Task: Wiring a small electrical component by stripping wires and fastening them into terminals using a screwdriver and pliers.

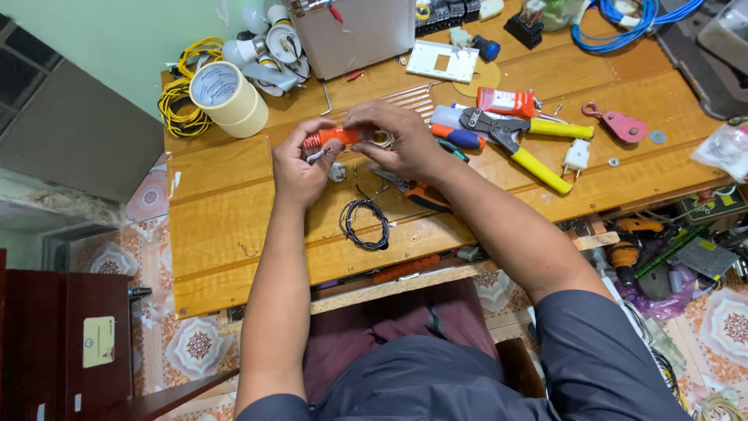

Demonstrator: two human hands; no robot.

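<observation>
Two hands—left hand (298, 165), right hand (393, 140)—pinch one orange-handled screwdriver (331, 137) above one black wire coil (366, 224).

Glossy varnished wood counter (234, 210), matt orange plastic screwdriver handle (331, 137), smooth paper tape roll (230, 97), yellow rubbery-gripped metal cutters (518, 140)

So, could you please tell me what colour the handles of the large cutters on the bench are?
Yellow: the cutter handles show best in the head view.
</observation>
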